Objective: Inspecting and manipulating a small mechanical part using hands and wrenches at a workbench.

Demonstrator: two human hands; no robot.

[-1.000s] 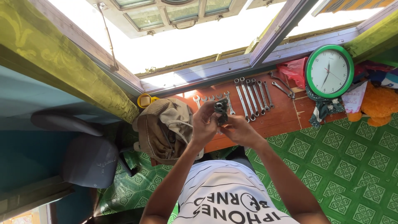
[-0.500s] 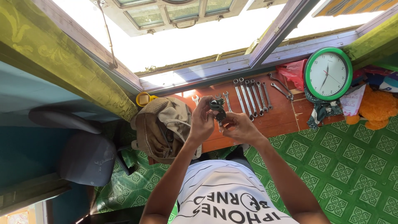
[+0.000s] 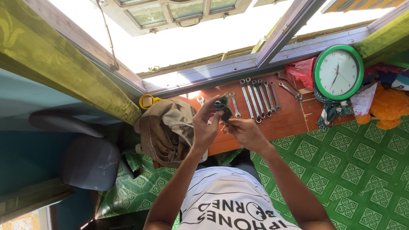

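Both hands are up over the bench [image 3: 277, 123], sharing one small dark part [image 3: 223, 107]. Left hand [image 3: 205, 127]: fingers curled, thumb and fingertips pinching the part's upper end. Right hand [image 3: 247, 133]: half closed, fingertips gripping its lower end. The part is off the bench surface, between the hands, too small to identify. Row of wrenches [image 3: 257, 99] lies just behind it, tan bag [image 3: 166, 130] beside the left hand, green clock [image 3: 338, 72] well apart to the right.

White printed T-shirt [image 3: 230, 200], short sleeves, bare forearms.
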